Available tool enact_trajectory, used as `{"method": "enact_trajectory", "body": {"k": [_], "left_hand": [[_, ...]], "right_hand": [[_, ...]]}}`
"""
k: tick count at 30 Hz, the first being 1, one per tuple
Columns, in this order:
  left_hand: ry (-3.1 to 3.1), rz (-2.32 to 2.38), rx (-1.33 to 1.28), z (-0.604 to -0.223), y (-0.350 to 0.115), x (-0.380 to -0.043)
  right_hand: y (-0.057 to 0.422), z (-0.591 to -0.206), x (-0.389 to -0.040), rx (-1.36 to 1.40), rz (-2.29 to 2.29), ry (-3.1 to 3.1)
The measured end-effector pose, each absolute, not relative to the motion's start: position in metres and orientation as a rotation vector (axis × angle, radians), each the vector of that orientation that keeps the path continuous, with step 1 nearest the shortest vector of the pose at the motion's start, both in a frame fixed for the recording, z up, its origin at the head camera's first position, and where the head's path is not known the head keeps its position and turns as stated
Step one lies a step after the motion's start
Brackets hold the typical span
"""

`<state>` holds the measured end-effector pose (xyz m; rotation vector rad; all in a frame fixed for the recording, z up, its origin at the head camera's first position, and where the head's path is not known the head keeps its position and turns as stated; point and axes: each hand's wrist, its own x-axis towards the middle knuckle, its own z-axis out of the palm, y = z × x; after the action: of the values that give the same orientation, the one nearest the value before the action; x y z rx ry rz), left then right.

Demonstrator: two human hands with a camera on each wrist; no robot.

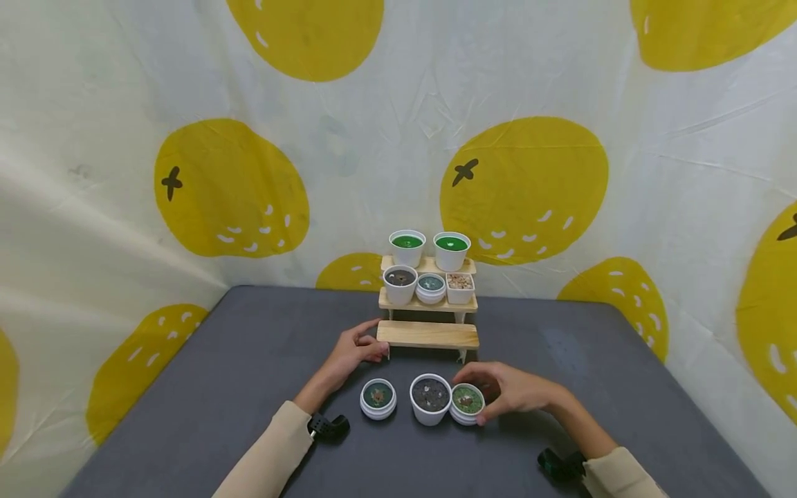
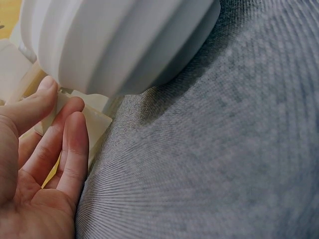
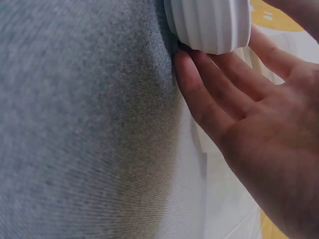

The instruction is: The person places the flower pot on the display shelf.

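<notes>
My right hand grips a low white ribbed pot with a speckled green filling, thumb at its front and fingers behind. Beside it stands a taller white pot with a dark grey filling. To the left sits another low white pot with a dark green filling and a brown centre. At the left end of the lowest step of a three-tier wooden stand, my left hand holds the stand's edge between thumb and fingers. In the right wrist view the fingers reach behind the ribbed pot.
On the stand's top step are two white pots with bright green fillings, one a left pot. The middle step bears a brown-filled pot, a low teal-filled pot and a square pot. A fruit-patterned curtain hangs behind the grey table.
</notes>
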<state>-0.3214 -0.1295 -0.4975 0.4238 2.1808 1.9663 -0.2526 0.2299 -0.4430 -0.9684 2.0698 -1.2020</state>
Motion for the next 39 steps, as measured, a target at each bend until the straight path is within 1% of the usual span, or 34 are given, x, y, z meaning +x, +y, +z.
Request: {"method": "enact_trajectory", "body": {"k": [13,30,39], "left_hand": [[2.18,1.975,0.414,-0.493,-0.127,-0.324],[2.165,1.983,0.391,-0.503,-0.13,-0.32],[2.175,1.972,0.411,-0.498,-0.128,-0.319]], "right_hand": [[0.231,-0.443,-0.254,-1.071,-1.22,1.985],[0.227,-0.447,-0.25,-0.977,-1.217,2.058],[0.229,-0.442,-0.249,-0.917,-1.243,2.113]]}}
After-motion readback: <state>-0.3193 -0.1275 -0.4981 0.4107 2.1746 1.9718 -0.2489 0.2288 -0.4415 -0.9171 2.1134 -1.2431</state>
